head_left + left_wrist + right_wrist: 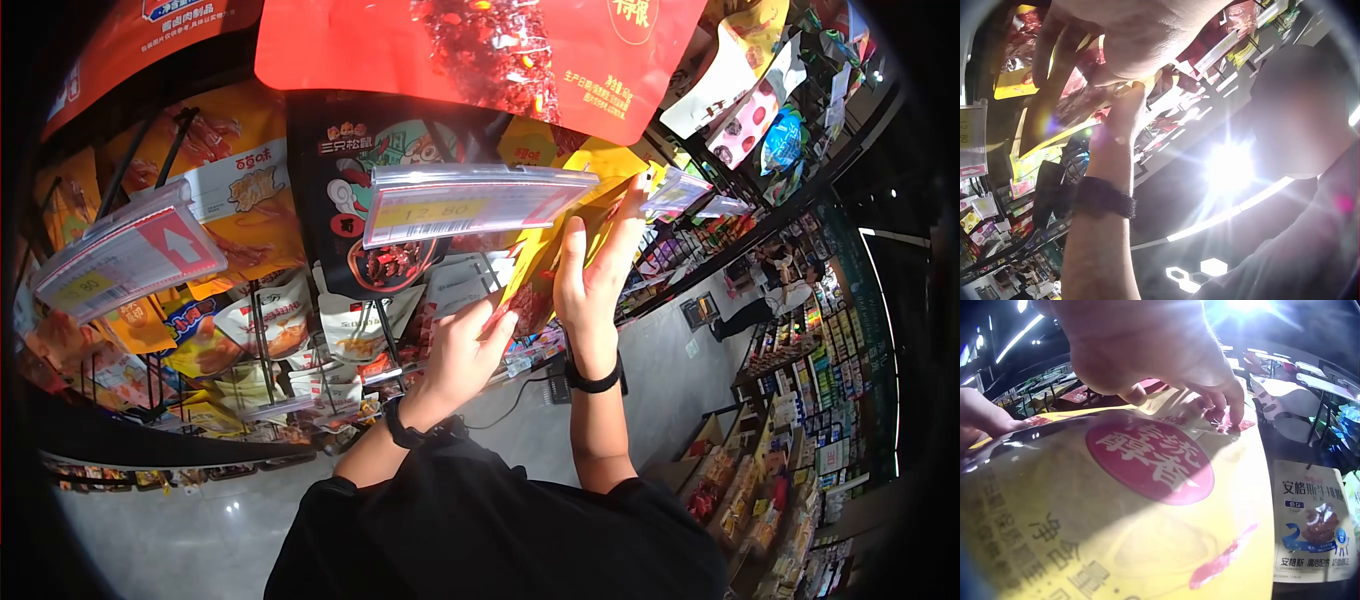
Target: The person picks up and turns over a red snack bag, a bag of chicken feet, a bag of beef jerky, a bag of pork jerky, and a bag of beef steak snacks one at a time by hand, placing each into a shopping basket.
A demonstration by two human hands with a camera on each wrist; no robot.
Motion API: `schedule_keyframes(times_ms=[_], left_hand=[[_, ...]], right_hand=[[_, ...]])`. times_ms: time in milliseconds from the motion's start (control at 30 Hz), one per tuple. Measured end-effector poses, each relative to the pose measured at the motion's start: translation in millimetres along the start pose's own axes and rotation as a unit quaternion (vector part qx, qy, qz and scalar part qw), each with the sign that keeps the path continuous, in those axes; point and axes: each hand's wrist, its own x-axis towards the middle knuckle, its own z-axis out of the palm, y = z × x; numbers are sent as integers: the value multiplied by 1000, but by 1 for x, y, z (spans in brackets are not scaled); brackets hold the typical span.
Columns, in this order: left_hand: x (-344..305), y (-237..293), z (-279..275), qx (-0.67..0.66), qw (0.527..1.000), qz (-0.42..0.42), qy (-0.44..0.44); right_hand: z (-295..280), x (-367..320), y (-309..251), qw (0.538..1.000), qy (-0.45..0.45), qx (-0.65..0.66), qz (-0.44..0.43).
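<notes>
A yellow packet (540,262) stands tilted between the two hands, below the shelf's price tag. My left hand (462,352) grips its lower left edge, with the fingers partly hidden behind it. On the other side my right hand (600,275) holds the packet, its thumb raised and its fingers stretched upward. In the right wrist view the yellow packet (1235,506) shows a red oval with white characters, and the fingers of my right hand (1147,347) bend onto its far edge. My left thumb (988,415) lies at its left side. Both wrists wear dark bands.
A price tag (480,205) juts out in front of hanging packets, among them a black packet (365,270) and an orange one (255,210). A large red packet (480,60) hangs overhead. Grey floor (240,510) lies below; a person (790,295) is farther off at the right.
</notes>
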Motion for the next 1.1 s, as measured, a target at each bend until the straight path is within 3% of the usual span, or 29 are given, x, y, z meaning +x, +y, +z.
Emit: schedule_keyframes(times_ms=[167,233,367,433,500,567,633,733,767,800,933,1033,1067,1100], left_hand=[[-1,-7,1,-21,999,-49,5],[1,-10,-3,-29,997,-67,2],[-1,-16,-6,-28,997,-11,70],[-12,1,-25,12,993,-111,-41],[-21,6,-29,4,998,-59,-36],[-35,-9,-31,110,992,-7,-55],[-41,1,-29,101,992,-28,-76],[-50,17,-23,49,980,-36,-189],[-56,26,-18,-11,970,-75,-232],[-58,34,-14,-7,957,-52,-284],[-67,50,24,-17,870,-31,-492],[-83,46,75,16,765,-34,-643],[-90,35,94,14,704,-21,-710],[-95,29,116,-10,678,-9,-735]], right_hand=[[13,12,7,997,-64,-42,-26],[27,21,6,996,-36,-55,-60],[43,28,0,991,-75,-105,-40],[55,30,11,993,-78,-88,-35],[73,36,21,993,-57,-86,-59],[73,38,16,993,-69,-82,-47],[69,37,11,993,-85,-77,-32],[52,21,1,995,-81,-64,0],[42,10,0,995,-66,-71,3],[22,4,-8,990,-118,-58,47],[-66,-54,7,991,-122,32,50],[-152,-93,23,968,-202,116,93],[-179,-109,29,957,-234,114,131],[-207,-128,40,934,-287,119,174]])
